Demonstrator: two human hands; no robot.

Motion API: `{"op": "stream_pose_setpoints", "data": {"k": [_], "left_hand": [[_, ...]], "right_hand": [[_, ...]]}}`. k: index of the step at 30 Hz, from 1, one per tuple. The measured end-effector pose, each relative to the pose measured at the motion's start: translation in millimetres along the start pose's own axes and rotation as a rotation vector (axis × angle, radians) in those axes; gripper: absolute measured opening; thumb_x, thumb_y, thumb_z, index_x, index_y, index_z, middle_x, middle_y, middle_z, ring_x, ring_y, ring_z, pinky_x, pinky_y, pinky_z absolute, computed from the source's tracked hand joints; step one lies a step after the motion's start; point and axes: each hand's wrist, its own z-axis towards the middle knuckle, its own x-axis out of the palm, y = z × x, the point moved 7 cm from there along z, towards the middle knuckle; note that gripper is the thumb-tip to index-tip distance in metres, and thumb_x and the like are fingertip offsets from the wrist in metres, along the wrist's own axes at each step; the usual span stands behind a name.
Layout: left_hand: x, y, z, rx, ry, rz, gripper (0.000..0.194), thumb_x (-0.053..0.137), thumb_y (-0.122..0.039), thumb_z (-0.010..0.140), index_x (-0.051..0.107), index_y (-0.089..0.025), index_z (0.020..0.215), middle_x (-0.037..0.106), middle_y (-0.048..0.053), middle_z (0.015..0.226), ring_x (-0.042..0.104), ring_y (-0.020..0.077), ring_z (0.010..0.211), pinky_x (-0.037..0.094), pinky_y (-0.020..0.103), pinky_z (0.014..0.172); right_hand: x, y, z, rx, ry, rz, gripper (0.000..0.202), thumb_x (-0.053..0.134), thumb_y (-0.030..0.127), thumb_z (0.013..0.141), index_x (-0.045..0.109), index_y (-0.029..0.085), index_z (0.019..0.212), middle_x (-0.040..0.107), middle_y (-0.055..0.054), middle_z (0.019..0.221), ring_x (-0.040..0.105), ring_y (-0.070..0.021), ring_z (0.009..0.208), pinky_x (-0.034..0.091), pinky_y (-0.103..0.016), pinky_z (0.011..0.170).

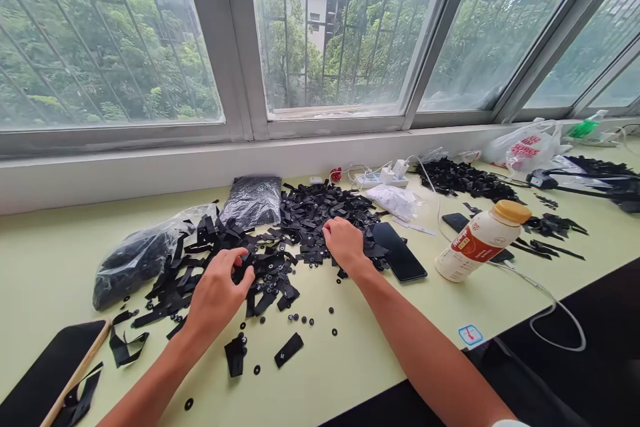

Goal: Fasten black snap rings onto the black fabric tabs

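Head view: your left hand (219,287) is part-open, apparently empty, by the strips (305,213) on the table (330,380); your right hand (345,243) curls there, contents hidden. Strips look light, pliable; pinch an end.

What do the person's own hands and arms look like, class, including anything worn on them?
The left hand and right hand are ungloved, with no rings visible. The left forearm and right forearm are uncovered where they show, without watch or bracelet. A white sliver, probably a sleeve edge, shows low on the right arm.
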Motion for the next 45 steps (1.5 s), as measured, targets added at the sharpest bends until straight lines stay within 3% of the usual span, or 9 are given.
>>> {"op": "stream_pose_setpoints", "data": {"k": [4, 8, 19, 27, 32, 36, 38, 42, 45], "left_hand": [[3.8, 0, 0, 0.009, 0.019, -0.031, 0.031, 0.054, -0.04, 0.092, 0.06, -0.023, 0.117, 0.063, 0.005, 0.104, 0.061, 0.0215, 0.09, 0.049, 0.031, 0.076], [5.7, -4, -2, 0.043, 0.036, -0.071, 0.029, 0.053, -0.038, 0.093, 0.06, -0.023, 0.117, 0.062, 0.005, 0.104, 0.061, 0.0213, 0.092, 0.049, 0.032, 0.081], [10.5, -21, -11, 0.095, 0.119, -0.192, 0.03, 0.05, -0.038, 0.097, 0.057, -0.025, 0.123, 0.06, 0.005, 0.111, 0.059, 0.0206, 0.094, 0.05, 0.031, 0.076], [19.0, -29, -14, -0.011, 0.209, -0.547, 0.04, 0.057, -0.044, 0.095, 0.057, -0.024, 0.13, 0.064, 0.006, 0.114, 0.06, 0.0191, 0.093, 0.048, 0.029, 0.074], [24.9, -35, -19, 0.0, 0.312, -0.575, 0.034, 0.049, -0.047, 0.098, 0.067, -0.019, 0.095, 0.059, 0.001, 0.078, 0.049, 0.015, 0.07, 0.038, 0.026, 0.062], [24.4, -31, -20, -0.045, 0.29, -0.555, 0.044, 0.049, -0.051, 0.097, 0.049, -0.018, 0.068, 0.041, -0.003, 0.064, 0.036, 0.0127, 0.061, 0.029, 0.025, 0.056], [26.6, -27, -21, -0.085, 0.292, -0.581, 0.047, 0.05, -0.053, 0.096, 0.043, -0.018, 0.065, 0.038, -0.003, 0.061, 0.033, 0.0121, 0.059, 0.027, 0.025, 0.055], [34.0, -22, -21, -0.113, 0.372, -0.701, 0.045, 0.049, -0.055, 0.096, 0.049, -0.018, 0.07, 0.046, -0.003, 0.062, 0.035, 0.0115, 0.056, 0.027, 0.025, 0.053], [36.7, -23, -22, -0.127, 0.443, -0.749, 0.046, 0.049, -0.056, 0.095, 0.051, -0.017, 0.07, 0.049, -0.002, 0.059, 0.034, 0.0104, 0.053, 0.025, 0.024, 0.051]], "right_hand": [[-1, -1, 0, 0.022, -0.053, -0.004, 0.027, 0.055, 0.039, 0.098, 0.065, 0.022, 0.115, 0.065, -0.009, 0.113, 0.064, -0.0211, 0.098, 0.046, -0.027, 0.068], [7, -7, 3, 0.029, 0.001, 0.071, 0.018, 0.055, 0.029, 0.096, 0.072, 0.024, 0.098, 0.07, -0.005, 0.103, 0.066, -0.019, 0.09, 0.045, -0.027, 0.068], [-2, -7, 6, 0.083, -0.117, 0.932, 0.026, 0.064, 0.043, 0.085, 0.075, 0.021, 0.091, 0.074, -0.004, 0.085, 0.063, -0.0182, 0.073, 0.046, -0.029, 0.069], [19, 64, -35, 0.128, 0.313, 1.545, 0.04, 0.08, 0.048, 0.071, 0.074, 0.015, 0.094, 0.058, 0.002, 0.06, 0.046, -0.0095, 0.052, 0.032, -0.023, 0.047], [26, 98, -62, 0.044, 0.449, 1.509, 0.035, 0.078, 0.044, 0.073, 0.074, 0.015, 0.091, 0.065, -0.001, 0.069, 0.053, -0.0116, 0.058, 0.038, -0.023, 0.049], [10, 90, -61, -0.074, 0.16, 1.296, 0.022, 0.071, 0.036, 0.082, 0.072, 0.019, 0.095, 0.068, -0.003, 0.085, 0.057, -0.0128, 0.065, 0.047, -0.026, 0.061], [-2, 91, -62, -0.209, 0.034, 1.146, 0.014, 0.066, 0.032, 0.088, 0.073, 0.021, 0.093, 0.068, -0.003, 0.089, 0.057, -0.0135, 0.069, 0.049, -0.028, 0.067], [-5, 105, -69, -0.466, 0.08, 1.002, 0.019, 0.059, 0.029, 0.096, 0.077, 0.023, 0.092, 0.068, -0.003, 0.086, 0.062, -0.015, 0.076, 0.05, -0.027, 0.073], [-4, 107, -71, -0.51, 0.067, 0.922, 0.019, 0.058, 0.029, 0.097, 0.076, 0.024, 0.1, 0.07, -0.003, 0.092, 0.065, -0.0157, 0.081, 0.051, -0.028, 0.076]]}}
